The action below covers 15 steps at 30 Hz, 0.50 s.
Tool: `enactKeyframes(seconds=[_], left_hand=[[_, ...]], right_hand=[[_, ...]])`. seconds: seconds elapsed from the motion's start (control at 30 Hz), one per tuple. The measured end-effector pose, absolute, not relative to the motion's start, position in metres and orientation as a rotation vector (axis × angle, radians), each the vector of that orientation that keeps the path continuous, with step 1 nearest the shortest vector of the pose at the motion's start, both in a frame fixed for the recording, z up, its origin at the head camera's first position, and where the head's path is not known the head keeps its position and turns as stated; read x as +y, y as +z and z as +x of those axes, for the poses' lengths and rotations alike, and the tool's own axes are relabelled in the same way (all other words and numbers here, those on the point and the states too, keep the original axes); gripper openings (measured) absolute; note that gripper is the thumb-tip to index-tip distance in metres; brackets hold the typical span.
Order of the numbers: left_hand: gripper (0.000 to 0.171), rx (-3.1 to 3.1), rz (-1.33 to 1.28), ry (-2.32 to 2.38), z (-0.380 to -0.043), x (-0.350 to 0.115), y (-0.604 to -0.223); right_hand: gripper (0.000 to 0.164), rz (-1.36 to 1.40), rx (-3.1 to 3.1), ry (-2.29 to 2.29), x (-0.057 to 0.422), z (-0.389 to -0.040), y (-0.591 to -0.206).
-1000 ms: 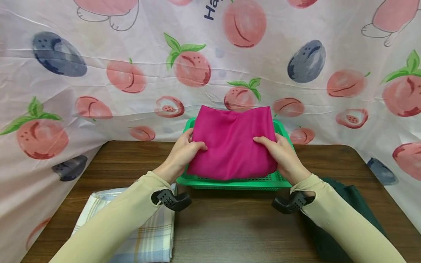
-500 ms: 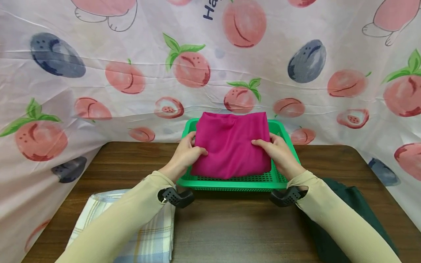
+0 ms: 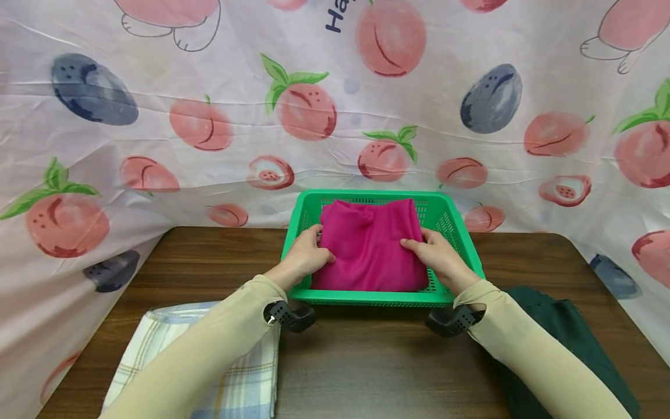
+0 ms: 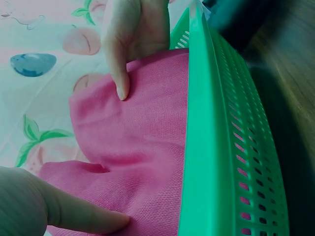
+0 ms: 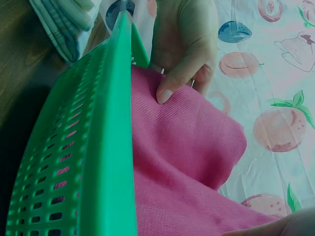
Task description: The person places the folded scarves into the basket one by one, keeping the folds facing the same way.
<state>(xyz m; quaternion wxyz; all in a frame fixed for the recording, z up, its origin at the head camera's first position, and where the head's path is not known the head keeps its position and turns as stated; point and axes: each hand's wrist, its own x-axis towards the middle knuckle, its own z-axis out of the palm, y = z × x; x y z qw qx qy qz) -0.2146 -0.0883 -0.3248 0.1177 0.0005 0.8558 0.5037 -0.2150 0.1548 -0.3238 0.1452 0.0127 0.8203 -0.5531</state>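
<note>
A folded magenta cloth (image 3: pixel 369 250) lies within the walls of a green plastic basket (image 3: pixel 366 298), its lower edge hidden behind the front rim. My left hand (image 3: pixel 303 254) grips the cloth's left side, thumb on top and fingers underneath. On the opposite side my right hand (image 3: pixel 439 256) holds it the same way. In the left wrist view the cloth (image 4: pixel 147 118) sags in soft folds between both thumbs, close against the basket wall (image 4: pixel 204 128). The right wrist view shows pink fabric through the slots of the basket (image 5: pixel 106 147).
A folded plaid cloth (image 3: pixel 246 372) lies on the wooden table (image 3: pixel 366 361) at the front left, partly under the left sleeve. Dark green fabric (image 3: pixel 570 343) lies at the right beside the right forearm. A fruit-print curtain (image 3: pixel 335 75) hangs behind the table.
Both hands have lowered the magenta cloth from above the basket to inside it, drawing slightly closer together. The basket's back rim now shows behind the cloth.
</note>
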Motion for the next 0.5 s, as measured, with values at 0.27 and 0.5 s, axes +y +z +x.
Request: enactKeyframes(seconds=[0.27,0.5], left_hand=[[0.072,2.604,-0.008,1.316,-0.216,-0.077,-0.332],[0.066,2.642,-0.036,1.217,-0.216,-0.072,-0.341]], right_hand=[[0.045,-0.023,2.391,-1.493,0.152,-0.22,-0.33],[0.05,-0.018,2.368,-1.48,0.151,-0.223,-0.334]])
